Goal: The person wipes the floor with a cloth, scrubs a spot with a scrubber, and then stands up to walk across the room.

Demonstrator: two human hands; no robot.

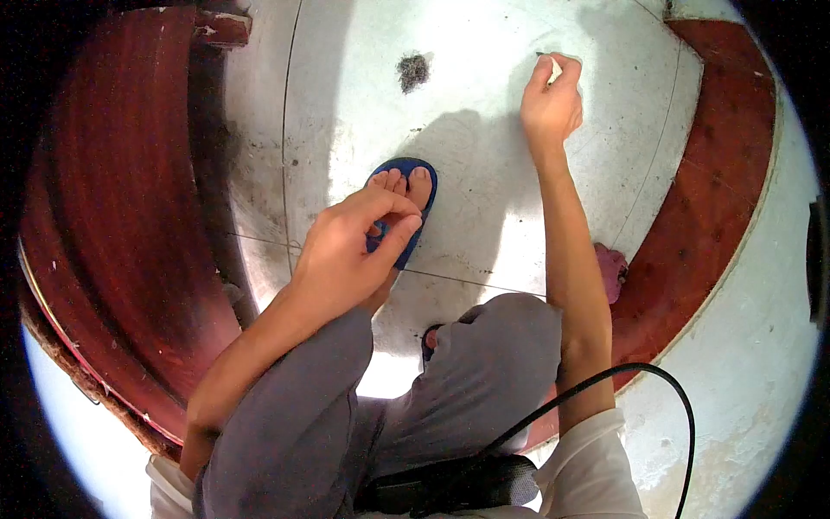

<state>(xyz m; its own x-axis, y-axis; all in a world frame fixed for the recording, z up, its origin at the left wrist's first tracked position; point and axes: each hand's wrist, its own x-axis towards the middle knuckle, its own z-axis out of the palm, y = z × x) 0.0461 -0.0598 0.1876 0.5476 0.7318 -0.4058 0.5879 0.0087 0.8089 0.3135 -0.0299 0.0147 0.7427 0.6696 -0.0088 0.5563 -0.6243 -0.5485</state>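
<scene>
My right hand (552,102) reaches forward, low over the pale floor (484,95). Its fingers are closed in a pinch around something small; a pale patch and a dark tip show there, too little to name. On the floor to its left lies a dark, fuzzy clump (413,72) that looks like hair or dust. My left hand (346,242) hangs in front of my knee, over a foot in a blue slipper (406,251). Its fingers are curled, with thumb and forefinger tips brought together, and I see nothing between them.
Dark red wooden furniture (121,199) rises on the left. A red-brown band (709,156) borders the floor on the right, with a pink crumpled thing (610,272) beside it. A black cable (683,398) loops near my right arm.
</scene>
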